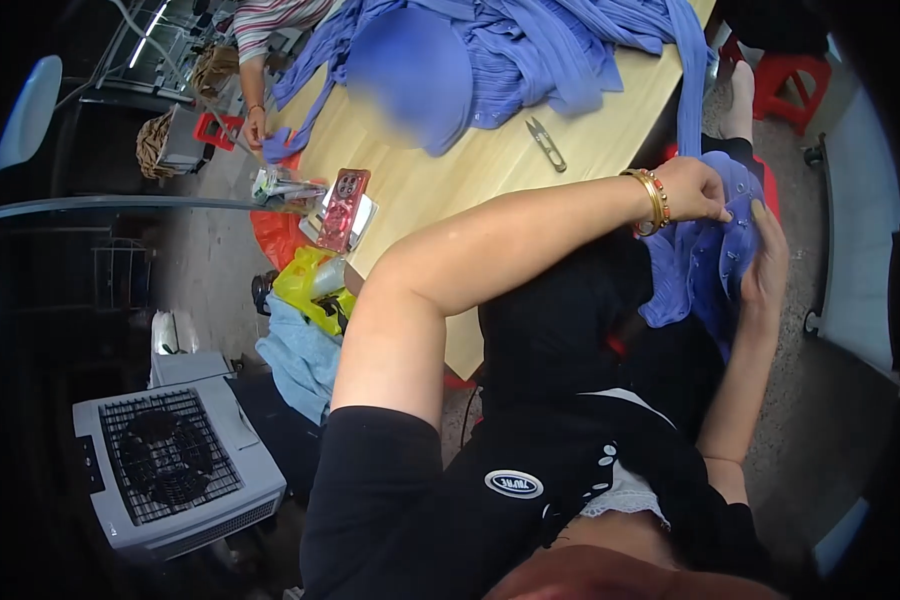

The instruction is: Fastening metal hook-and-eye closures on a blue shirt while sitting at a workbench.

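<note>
two bare hands (726, 212) are busy with a piece of violet-blue cloth (710, 262), just past the bench's right edge, over the seated person's dark-clothed lap. the left hand (692, 188), with gold bracelets (660, 200) at its wrist, reaches across and has thumb and fingertips pressed together, pinching a fold near the top of that cloth. the right hand (766, 262) supports it from its right side, fingertips against the fabric; part of this hand is hidden, so i can't tell how tightly it closes. small pale bits dot the folds between them.

a large heap of similar cloth (540, 60) covers the far edge of the bench (495, 165), and one long strip (689, 90) of it hangs down by the right edge toward the hands. thread snips (546, 145) lie open toward that same edge. by the left edge rests a phone (343, 210) in a red case. near the far left corner, a co-worker's hand (256, 125) is beside a trailing end of violet cloth.
</note>
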Demonstrator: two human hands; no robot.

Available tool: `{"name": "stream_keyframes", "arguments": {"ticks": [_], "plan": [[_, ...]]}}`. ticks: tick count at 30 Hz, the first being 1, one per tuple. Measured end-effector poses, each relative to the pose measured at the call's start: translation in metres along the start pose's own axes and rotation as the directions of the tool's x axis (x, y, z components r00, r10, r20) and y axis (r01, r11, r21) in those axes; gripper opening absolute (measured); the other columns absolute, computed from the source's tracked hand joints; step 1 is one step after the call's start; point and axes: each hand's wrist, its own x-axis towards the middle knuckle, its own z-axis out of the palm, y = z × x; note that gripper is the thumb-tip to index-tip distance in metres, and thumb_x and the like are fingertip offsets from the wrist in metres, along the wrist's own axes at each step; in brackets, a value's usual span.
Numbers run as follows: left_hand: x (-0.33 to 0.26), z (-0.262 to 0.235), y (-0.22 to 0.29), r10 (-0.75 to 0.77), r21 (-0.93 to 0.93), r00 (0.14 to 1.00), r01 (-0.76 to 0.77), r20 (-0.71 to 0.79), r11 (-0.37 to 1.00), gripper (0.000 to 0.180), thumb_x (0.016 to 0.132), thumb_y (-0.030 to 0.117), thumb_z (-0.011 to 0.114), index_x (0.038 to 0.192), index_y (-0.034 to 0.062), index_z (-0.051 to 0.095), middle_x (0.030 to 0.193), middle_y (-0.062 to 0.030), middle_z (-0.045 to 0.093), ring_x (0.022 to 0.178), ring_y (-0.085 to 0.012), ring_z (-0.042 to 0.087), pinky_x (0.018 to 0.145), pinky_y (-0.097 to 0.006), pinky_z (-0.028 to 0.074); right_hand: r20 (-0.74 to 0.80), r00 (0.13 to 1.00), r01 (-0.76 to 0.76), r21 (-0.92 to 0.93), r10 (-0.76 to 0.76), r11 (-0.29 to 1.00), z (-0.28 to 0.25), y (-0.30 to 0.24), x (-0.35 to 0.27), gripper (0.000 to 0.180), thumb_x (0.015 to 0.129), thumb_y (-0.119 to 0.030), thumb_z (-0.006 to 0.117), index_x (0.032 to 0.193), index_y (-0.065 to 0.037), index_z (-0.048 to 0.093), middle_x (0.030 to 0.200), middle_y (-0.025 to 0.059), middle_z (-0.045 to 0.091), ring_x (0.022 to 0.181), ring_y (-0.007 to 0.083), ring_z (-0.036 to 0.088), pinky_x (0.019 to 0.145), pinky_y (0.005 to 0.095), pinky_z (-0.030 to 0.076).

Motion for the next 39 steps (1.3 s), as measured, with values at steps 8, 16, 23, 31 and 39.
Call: {"name": "stream_keyframes", "arguments": {"ticks": [8,16,23,31,39], "plan": [[0.003,-0.004,0.004,0.046,-0.093,0.996,-0.053,-0.079,0.994,0.021,0.078,0.024,0.077,0.081,0.0044,0.069,0.074,-0.0045,0.069,0.070,-0.0115,0.064,0.066,-0.027,0.050,-0.047,0.999,0.001,0.024,0.000,1.000,-0.002,-0.002,0.005,0.021,0.091,-0.005,0.059,0.110,0.005,0.062,0.104,0.0120,0.068,0.093,0.0162,0.067,0.085,0.0260,0.053],[0.006,-0.005,0.000,-0.015,-0.197,0.992,-0.009,-0.125,0.980,0.023,0.081,0.023,0.074,0.085,0.0024,0.064,0.072,-0.0047,0.065,0.066,-0.0116,0.060,0.062,-0.029,0.049,-0.123,0.990,0.061,-0.062,-0.068,0.996,0.004,-0.003,0.004,0.022,0.092,-0.005,0.058,0.111,0.006,0.061,0.105,0.0123,0.067,0.093,0.0165,0.067,0.086,0.0257,0.053],[0.007,-0.002,-0.001,0.038,-0.136,0.987,-0.059,-0.158,0.989,0.023,0.085,0.024,0.069,0.085,0.0022,0.061,0.071,-0.0046,0.062,0.065,-0.0123,0.057,0.060,-0.029,0.047,-0.080,0.996,0.043,-0.048,-0.046,0.998,-0.001,-0.003,0.007,0.024,0.091,-0.009,0.062,0.111,0.003,0.063,0.108,0.0090,0.066,0.100,0.0149,0.063,0.092,0.0271,0.047],[0.013,-0.001,-0.011,0.045,-0.125,0.987,-0.065,-0.154,0.990,0.024,0.084,0.026,0.071,0.087,0.0035,0.063,0.074,-0.0033,0.062,0.068,-0.0107,0.056,0.063,-0.028,0.047,-0.113,0.992,0.059,-0.018,-0.060,0.998,-0.003,-0.002,0.009,0.025,0.092,-0.004,0.059,0.114,0.008,0.060,0.109,0.0141,0.066,0.095,0.0163,0.067,0.087,0.0260,0.053],[0.012,-0.010,-0.018,-0.092,-0.185,0.995,0.097,0.034,0.978,0.031,0.077,0.030,0.079,0.091,0.0035,0.070,0.080,-0.0017,0.067,0.073,-0.0090,0.059,0.069,-0.025,0.047,-0.060,0.997,0.041,0.027,-0.039,0.999,-0.001,-0.002,0.007,0.024,0.092,-0.005,0.058,0.113,0.007,0.061,0.104,0.0132,0.068,0.091,0.0158,0.068,0.083,0.0253,0.055]]}}
